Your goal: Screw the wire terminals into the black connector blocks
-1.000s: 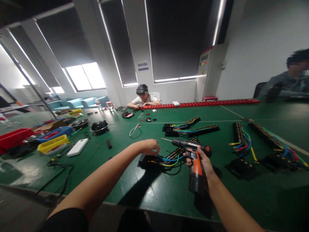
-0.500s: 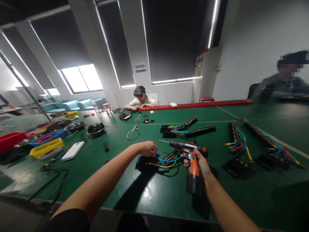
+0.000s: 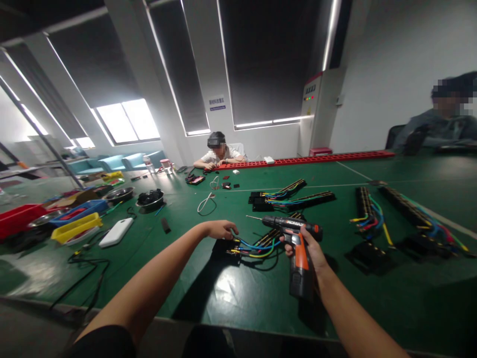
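My right hand [image 3: 307, 246] is wrapped round the grip of an orange and black cordless drill [image 3: 300, 253], whose long bit points left above the green table. Below the bit lies a black block [image 3: 226, 251] with blue, yellow and green wires [image 3: 261, 250] that run right to a dark strip with brass-coloured contacts [image 3: 271, 237], partly behind the drill. At the block's upper edge is my left hand [image 3: 223, 229], fingers bent over the wire ends. Whether its fingertips pinch anything is too small to tell.
Two similar wired assemblies [image 3: 294, 201] lie beyond the drill, two more [image 3: 368, 214] at the right. At the left are a yellow tray [image 3: 76, 228], a white device [image 3: 117, 232] and metal bowls [image 3: 149, 200]. A person [image 3: 219, 151] sits across the table.
My left hand has shifted slightly left and down, closer to the black block, and its fingers have changed from a ring shape to a flatter bend. The drill has barely moved.
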Demonstrator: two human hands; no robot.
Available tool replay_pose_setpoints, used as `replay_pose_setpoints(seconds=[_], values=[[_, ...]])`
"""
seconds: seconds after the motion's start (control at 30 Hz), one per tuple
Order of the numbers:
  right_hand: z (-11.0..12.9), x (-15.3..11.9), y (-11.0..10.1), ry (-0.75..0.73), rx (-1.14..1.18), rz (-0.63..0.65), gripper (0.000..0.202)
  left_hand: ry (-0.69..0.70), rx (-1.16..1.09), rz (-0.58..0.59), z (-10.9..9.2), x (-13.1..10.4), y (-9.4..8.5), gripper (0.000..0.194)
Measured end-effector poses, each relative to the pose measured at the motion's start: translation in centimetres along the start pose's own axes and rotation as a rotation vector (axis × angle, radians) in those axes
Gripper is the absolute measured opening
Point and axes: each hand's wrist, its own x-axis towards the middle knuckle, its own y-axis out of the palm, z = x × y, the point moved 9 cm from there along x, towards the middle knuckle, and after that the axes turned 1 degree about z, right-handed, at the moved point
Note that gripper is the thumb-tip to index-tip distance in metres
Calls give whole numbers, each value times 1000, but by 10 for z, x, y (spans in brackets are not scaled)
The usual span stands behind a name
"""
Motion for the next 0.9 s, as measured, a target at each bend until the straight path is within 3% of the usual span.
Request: replay_pose_setpoints(seconds=[0.17,0.4,0.9], values=[[4,-4,6,-18,31,-49,32,-27,-227,26,4,4,11,44],[6,-9,18,36,54,-21,34,-30,-439,33,3,6,15,44],[2,-12,18,87,32,-94,39,-81,-590,63,12,13,22,47]])
